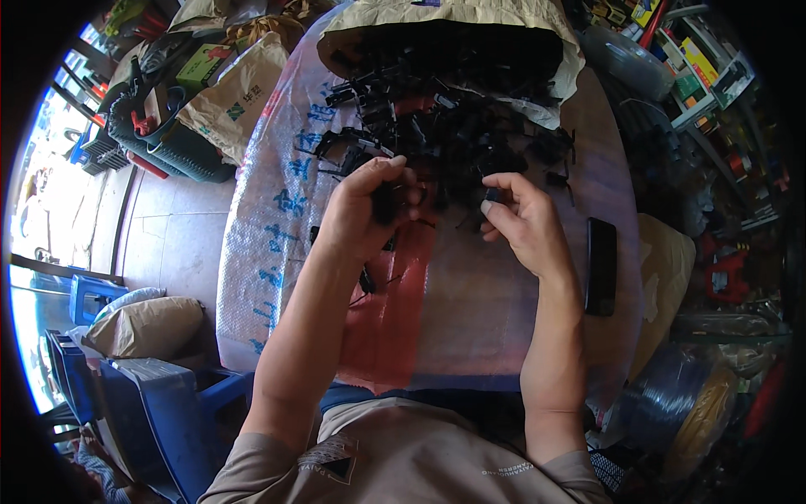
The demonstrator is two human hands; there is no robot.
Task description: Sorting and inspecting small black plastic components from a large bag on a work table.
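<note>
My left hand (357, 202) is curled round a black plastic part (384, 204), most of it hidden in the palm and shadow. Between the thumb and fingers of my right hand (531, 223) is pinched a small dark piece (493, 195). Both hands hover at the near side of a heap of black plastic parts (457, 130), too dark to tell one by one. The heap spills from the mouth of a brown paper sack (361, 17). A loose black part (367, 281) lies by my left forearm.
A woven plastic sheet (478, 328) with a red stripe covers the table. A black phone-like slab (600, 267) rests at its right. To the left stand a blue plastic stool (155, 412) and a full sack (151, 326). Cluttered shelves (714, 92) line the right.
</note>
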